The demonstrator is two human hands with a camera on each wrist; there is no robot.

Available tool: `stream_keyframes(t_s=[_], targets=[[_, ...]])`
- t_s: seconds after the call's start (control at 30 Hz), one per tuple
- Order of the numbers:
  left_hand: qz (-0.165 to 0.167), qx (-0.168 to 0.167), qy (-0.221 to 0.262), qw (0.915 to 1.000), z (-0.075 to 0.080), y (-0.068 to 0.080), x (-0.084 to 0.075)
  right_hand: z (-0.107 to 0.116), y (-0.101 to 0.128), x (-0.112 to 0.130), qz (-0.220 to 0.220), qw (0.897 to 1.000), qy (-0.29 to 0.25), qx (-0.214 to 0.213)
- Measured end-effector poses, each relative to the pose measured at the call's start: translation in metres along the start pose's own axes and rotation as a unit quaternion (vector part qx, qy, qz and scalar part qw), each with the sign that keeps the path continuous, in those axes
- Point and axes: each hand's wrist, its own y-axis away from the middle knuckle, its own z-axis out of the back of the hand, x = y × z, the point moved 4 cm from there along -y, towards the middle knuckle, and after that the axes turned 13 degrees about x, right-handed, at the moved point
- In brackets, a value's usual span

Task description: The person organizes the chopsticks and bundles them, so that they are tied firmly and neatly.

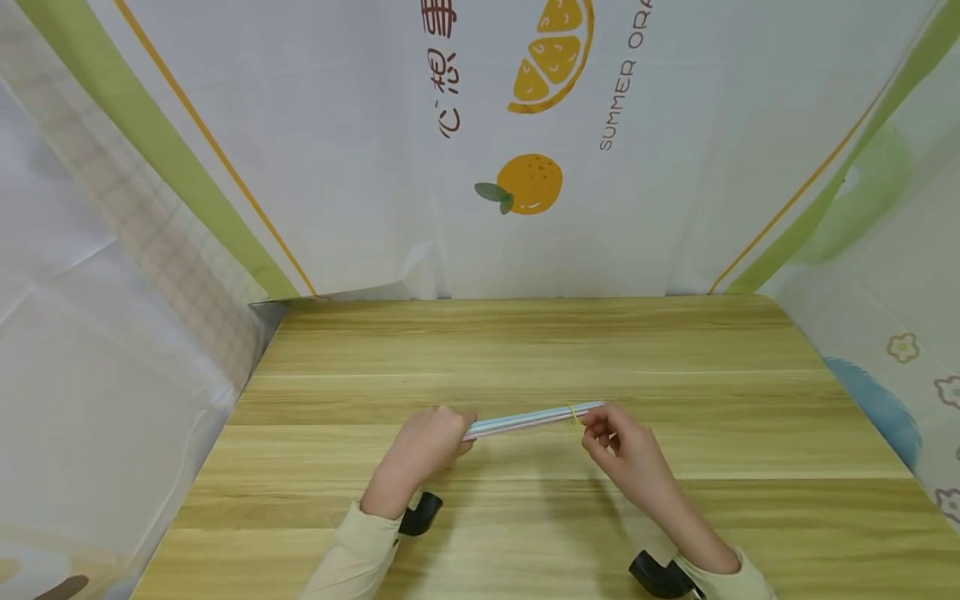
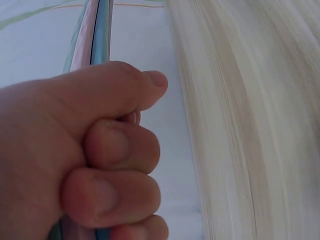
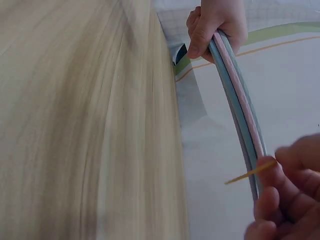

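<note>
Several pastel sticks (image 1: 517, 422), bundled, slant above the wooden surface (image 1: 487, 354); the left hand (image 1: 427, 442) grips them firmly at the left end, while over on the right, the right hand (image 1: 626, 454), fingers curled, pinches a yellow band (image 1: 573, 413) crossing the bundle.

Head cam looks forward and down from above the near side of the bench (image 1: 525, 342), far enough back to catch the cloth (image 1: 360, 192) hanging behind it. Left wrist cam is super close, the left grip (image 2: 105, 145) filling lots of its frame, with the bench tipped sideways. Right wrist cam's tipped too, right by the right grip (image 3: 295, 200), facing across the bench toward the left one. All three share the striped bundle (image 1: 528, 420).
</note>
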Motion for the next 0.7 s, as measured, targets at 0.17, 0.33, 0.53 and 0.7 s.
stream_keyframes(t_s=[0.17, 0.33, 0.53, 0.7], targets=[[0.006, 0.001, -0.001, 1.0000, 0.000, 0.001, 0.002, -0.005, 0.003, -0.009, -0.059, 0.991, -0.102, 0.068], [0.006, -0.003, -0.005, 1.0000, 0.001, 0.002, 0.003, -0.008, 0.004, -0.020, -0.124, 0.972, -0.163, 0.117], [-0.004, -0.017, -0.009, 0.9998, 0.004, 0.005, 0.000, -0.011, 0.004, -0.036, -0.177, 0.945, -0.234, 0.142], [-0.014, -0.028, -0.015, 0.9994, 0.008, 0.007, -0.004, -0.012, 0.002, -0.044, -0.207, 0.946, -0.216, 0.129]])
